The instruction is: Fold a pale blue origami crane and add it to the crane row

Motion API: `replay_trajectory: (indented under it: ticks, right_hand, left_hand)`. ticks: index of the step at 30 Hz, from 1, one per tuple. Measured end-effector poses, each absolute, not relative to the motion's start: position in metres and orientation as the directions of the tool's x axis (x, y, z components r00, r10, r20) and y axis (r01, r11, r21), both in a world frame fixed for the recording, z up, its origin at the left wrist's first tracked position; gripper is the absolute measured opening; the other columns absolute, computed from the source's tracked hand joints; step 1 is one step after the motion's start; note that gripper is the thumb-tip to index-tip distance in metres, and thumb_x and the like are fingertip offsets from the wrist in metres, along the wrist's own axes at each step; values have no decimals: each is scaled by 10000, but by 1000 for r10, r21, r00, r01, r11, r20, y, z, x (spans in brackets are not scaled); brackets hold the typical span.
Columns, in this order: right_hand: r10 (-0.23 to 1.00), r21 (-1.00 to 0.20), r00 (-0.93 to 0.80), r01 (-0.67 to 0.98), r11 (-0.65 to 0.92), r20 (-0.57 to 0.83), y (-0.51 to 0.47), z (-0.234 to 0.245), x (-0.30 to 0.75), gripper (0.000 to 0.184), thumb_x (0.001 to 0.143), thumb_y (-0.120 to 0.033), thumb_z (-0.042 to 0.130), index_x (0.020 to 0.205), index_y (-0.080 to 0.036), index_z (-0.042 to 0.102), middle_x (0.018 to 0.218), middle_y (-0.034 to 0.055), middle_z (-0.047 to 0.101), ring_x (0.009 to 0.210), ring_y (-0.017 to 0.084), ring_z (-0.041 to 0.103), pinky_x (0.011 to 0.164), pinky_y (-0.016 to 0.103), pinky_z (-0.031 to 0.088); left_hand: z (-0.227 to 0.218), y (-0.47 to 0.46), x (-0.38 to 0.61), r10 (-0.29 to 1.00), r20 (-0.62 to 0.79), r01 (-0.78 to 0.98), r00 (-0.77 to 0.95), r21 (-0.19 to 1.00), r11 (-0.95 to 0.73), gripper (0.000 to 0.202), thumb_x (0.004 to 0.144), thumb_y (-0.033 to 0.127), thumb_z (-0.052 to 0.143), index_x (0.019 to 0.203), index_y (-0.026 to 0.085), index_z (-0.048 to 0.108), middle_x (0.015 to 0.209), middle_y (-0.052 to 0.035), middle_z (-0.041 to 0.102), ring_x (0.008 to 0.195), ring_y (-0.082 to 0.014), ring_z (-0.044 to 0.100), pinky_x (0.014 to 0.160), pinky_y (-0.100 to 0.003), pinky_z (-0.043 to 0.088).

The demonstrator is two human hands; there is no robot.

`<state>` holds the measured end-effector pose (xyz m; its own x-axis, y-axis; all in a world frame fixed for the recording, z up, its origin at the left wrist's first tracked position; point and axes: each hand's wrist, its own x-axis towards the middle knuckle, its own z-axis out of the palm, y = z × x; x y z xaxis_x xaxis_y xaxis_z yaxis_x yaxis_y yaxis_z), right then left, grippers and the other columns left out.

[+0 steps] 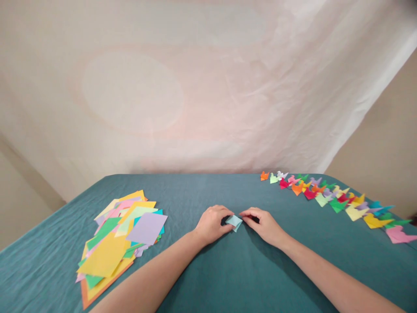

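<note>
A small piece of pale blue paper (234,221), folded into a diamond shape with layered edges, lies on the table in front of me. My left hand (215,224) grips it from the left, with the thumb on its near side and the fingers at its far corner. On the other side, my right hand (263,224) has its thumb and index fingertip pinched together beside the paper's right corner. Whether a bit of the paper is between those fingertips is too small to tell.
A loose pile of coloured paper squares (107,256) spreads over the left of the table, a lilac square (147,228) on top. Rows of small folded paper birds (339,204) run along the right side. Green cloth (208,278) covers the table; a pale curtain (202,87) hangs behind.
</note>
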<state>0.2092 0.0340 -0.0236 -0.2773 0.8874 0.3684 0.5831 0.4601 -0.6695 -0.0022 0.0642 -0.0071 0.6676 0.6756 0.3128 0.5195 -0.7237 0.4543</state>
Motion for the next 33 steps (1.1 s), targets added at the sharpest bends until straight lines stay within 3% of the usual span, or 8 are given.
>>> replay_trajectory:
  ticks: [14, 23, 33]
  right_hand:
    - [932, -812, -287, 474, 340, 223, 39, -23, 209, 238, 828, -318, 535, 978, -222, 693, 911, 46, 712, 834, 215, 646, 781, 363, 486]
    - [936, -811, -283, 485, 328, 209, 40, -22, 205, 235, 819, -349, 542, 913, -218, 714, 875, 47, 714, 810, 222, 637, 779, 369, 477]
    - [966, -792, -198, 557, 250, 166, 39, -22, 197, 224, 784, -358, 567, 872, -195, 694, 779, 23, 700, 681, 177, 610, 637, 283, 468]
  left_hand:
    - [-13, 63, 6, 765, 307, 566, 566, 531, -631, 249, 728, 290, 656, 973, 245, 651, 979, -7, 662, 918, -204, 575, 828, -315, 436]
    - [-15, 63, 6, 779, 326, 542, 536, 574, -613, 225, 721, 259, 650, 945, 247, 662, 972, 8, 673, 924, -198, 585, 844, -306, 434]
    - [-15, 62, 7, 771, 331, 528, 543, 579, -621, 241, 730, 225, 621, 967, 244, 664, 979, 15, 673, 921, -184, 587, 852, -289, 425]
